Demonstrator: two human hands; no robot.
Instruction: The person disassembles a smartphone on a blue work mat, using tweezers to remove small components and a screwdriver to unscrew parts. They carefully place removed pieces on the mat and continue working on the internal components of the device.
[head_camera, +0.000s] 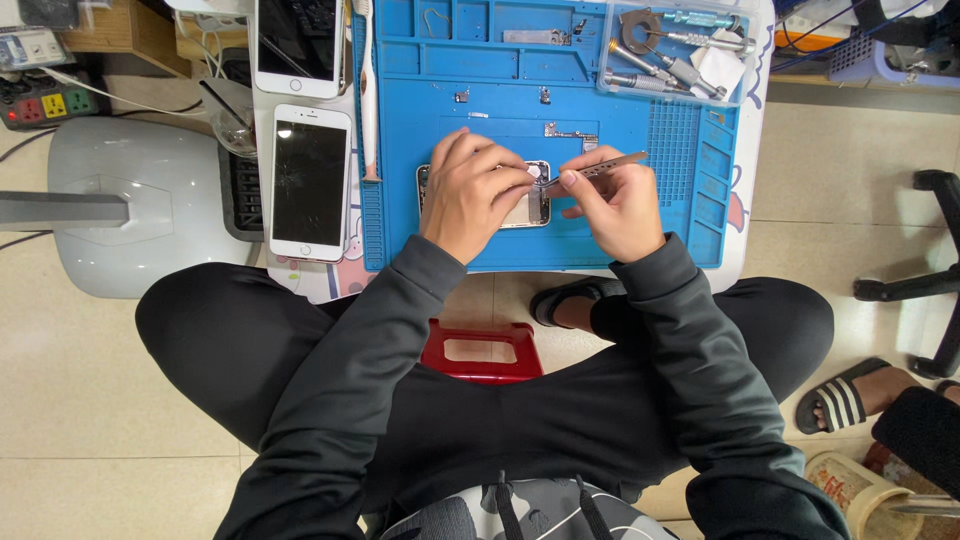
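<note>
Tweezers (598, 166) pinched in right hand (612, 205) probe opened phone chassis (530, 205) clamped under left hand (470, 195); tip slip beyond the pinch could likely scratch internals.

A phone repair workshop: a blue repair mat (640, 225) with parts compartments, a clear tray of screwdrivers (672, 52), and white phones (310, 180) laid out beside it on a low table

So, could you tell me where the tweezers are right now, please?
In the head view, the tweezers are in the right hand, tips over the opened phone on the blue mat.
</note>
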